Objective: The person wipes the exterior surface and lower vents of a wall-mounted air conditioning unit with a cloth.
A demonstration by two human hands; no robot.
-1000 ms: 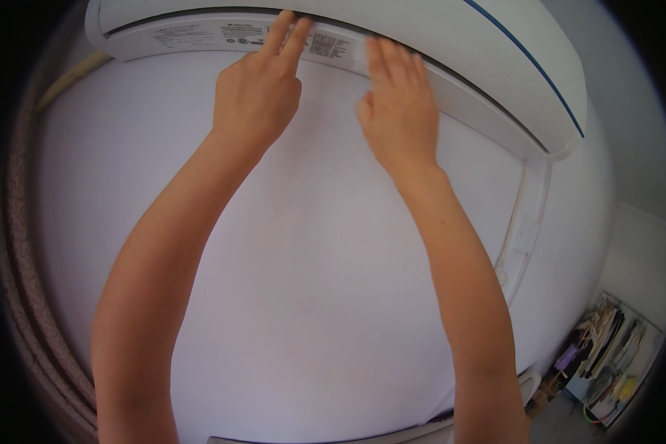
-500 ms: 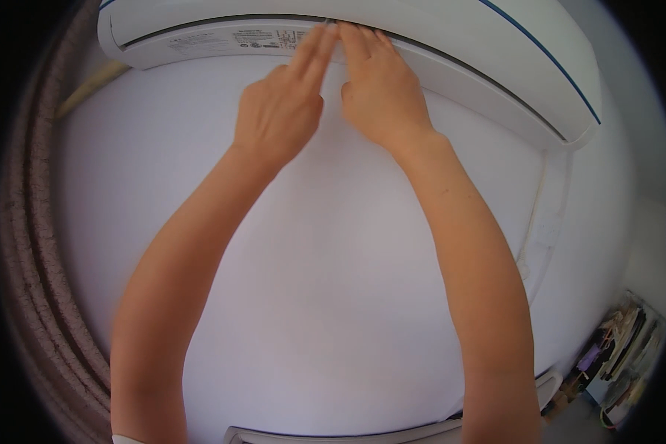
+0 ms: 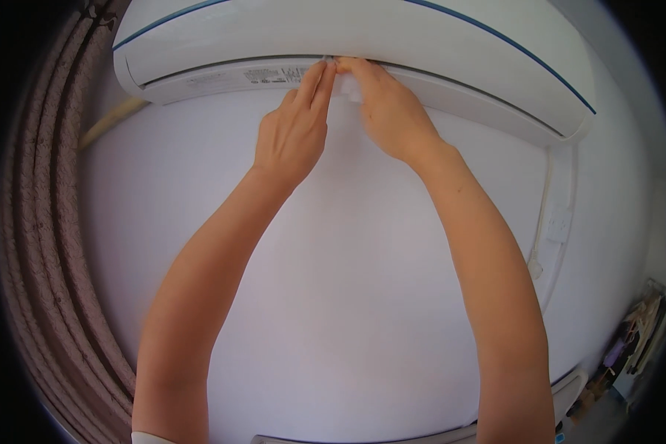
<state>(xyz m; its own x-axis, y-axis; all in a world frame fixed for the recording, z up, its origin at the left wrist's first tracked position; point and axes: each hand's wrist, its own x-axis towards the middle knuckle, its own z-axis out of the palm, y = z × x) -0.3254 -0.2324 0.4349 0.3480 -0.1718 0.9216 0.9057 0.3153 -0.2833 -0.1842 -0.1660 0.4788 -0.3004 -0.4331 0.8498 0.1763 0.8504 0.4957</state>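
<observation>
A long white air conditioner (image 3: 362,29) with a blue stripe hangs on the wall above me. Along its underside runs a dark, narrow slot, and both my hands are raised to the slot's middle. My left hand (image 3: 292,137) has two fingers stretched upward, their tips at the slot's edge; the other fingers are folded back. Close beside it, my right hand (image 3: 394,111) bends its fingers at the same edge. A pale, tissue-like piece (image 3: 351,90) hangs below the right fingers, which seem to pinch it. My right thumb is mostly hidden.
Gathered brownish curtains (image 3: 48,222) line the left side. A yellowish pipe (image 3: 115,122) meets the unit's left end. On the right wall are a socket (image 3: 557,228) and a cord. A pale curved furniture edge (image 3: 362,438) lies below, with hanging clothes (image 3: 640,325) at far right.
The view has tilted upward, so the unit sits lower in it. My right fingers have gone from stretched to bent, and the pale piece shows more clearly below them.
</observation>
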